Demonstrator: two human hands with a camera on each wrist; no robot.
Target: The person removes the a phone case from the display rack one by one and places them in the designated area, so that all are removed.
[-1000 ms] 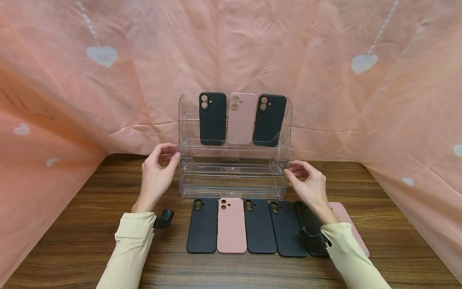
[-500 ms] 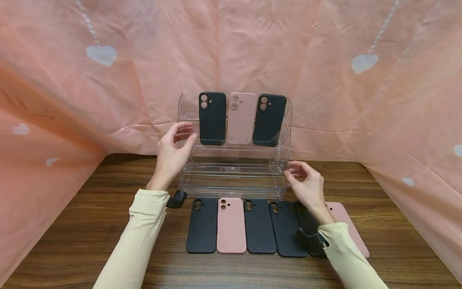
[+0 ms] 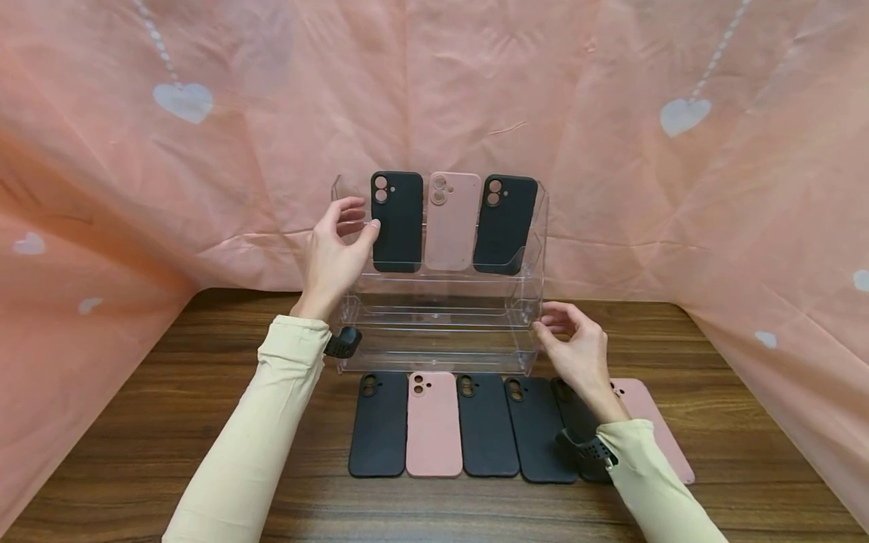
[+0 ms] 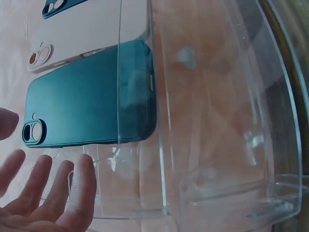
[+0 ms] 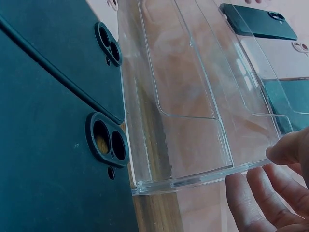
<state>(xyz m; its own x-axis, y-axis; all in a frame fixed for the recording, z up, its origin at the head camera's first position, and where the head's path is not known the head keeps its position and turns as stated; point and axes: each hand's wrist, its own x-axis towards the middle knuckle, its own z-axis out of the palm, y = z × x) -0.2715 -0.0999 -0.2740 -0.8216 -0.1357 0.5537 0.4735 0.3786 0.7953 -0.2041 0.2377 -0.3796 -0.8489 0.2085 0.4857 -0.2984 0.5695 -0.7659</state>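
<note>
By the top-left black case (image 3: pixel 399 226): left hand (image 3: pixel 337 253), fingers loose
Clear rack (image 3: pixel 434 320): right hand (image 3: pixel 577 351), fingers pinching its side

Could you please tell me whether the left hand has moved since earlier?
Yes: against the clear rack, the left hand has moved up and rightward, from the rack's left side to beside the top-left black case.

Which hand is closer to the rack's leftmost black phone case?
Left. The left hand is beside the black phone case; the right hand holds the clear rack at lower right.
</note>
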